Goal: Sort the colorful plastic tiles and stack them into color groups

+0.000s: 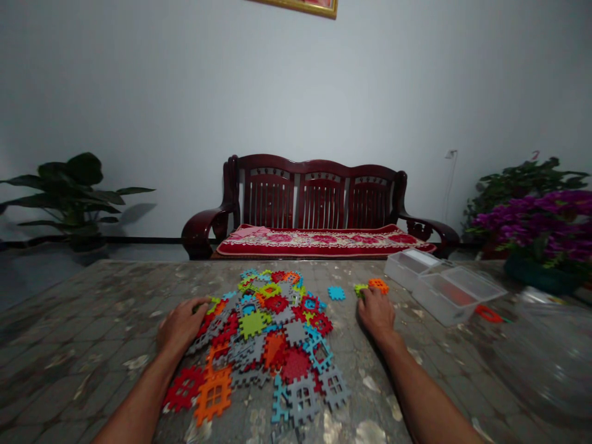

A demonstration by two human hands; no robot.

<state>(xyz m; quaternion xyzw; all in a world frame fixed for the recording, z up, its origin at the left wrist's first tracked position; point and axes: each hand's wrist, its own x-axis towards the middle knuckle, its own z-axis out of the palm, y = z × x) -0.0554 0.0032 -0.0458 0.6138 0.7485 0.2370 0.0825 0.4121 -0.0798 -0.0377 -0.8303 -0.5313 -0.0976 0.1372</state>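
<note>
A heap of flat interlocking plastic tiles (252,324) in red, green, grey, blue and orange spreads over the table before me. My left hand (180,325) rests at the heap's left edge, thumb and finger slightly apart, close to a small green tile (213,303). To the right of the heap, my right hand (377,311) has its fingertips closed on a green interlocking tile (359,288), partly hidden by the fingers. An orange tile (379,285) lies just beyond that hand, against or beside the green one. A single blue tile (336,293) lies between heap and right hand.
Clear plastic boxes (446,299) stand open at the right, with a red-orange item (489,314) beside them. Transparent plastic (550,351) and a pot of purple flowers (541,240) occupy the far right. Behind the table (111,308) is a wooden bench (321,194).
</note>
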